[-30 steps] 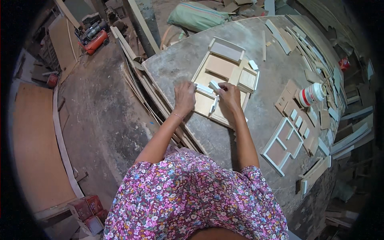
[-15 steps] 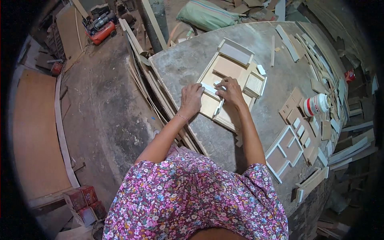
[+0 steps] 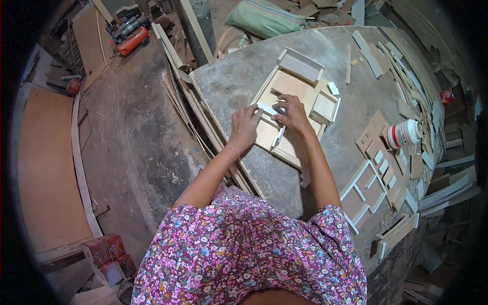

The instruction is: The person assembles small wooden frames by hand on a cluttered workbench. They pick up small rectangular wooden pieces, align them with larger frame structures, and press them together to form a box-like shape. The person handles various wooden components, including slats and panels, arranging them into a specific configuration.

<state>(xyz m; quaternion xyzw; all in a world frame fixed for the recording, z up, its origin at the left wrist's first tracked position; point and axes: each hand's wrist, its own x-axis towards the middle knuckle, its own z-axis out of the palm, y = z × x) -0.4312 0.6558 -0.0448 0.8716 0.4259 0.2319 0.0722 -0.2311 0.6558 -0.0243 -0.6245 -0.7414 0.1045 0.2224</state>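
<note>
The left hand is bent at the fingers, its tips at the left end of a slim white strip; the right hand curls down by the strip's other end. Whether either one truly grips it, I can't tell. With a hand at each end, the strip is probably being steadied or lined up.

The strip lies inside a shallow pale-wood frame with low partitions, set slantwise just ahead of the person on the broad grey surface, likely so both arms reach it easily. A small white block sits just beyond its right side.

Farther right, and nearer, lies a brown panel edged and divided with white strips; past it stands a white bottle with a red band, perhaps placed there to be within reach.

The right fingertips are hidden beneath the knuckles, the right forearm overlaps the frame's near right corner, and the wood scraps along the right blur toward the dark rim.
</note>
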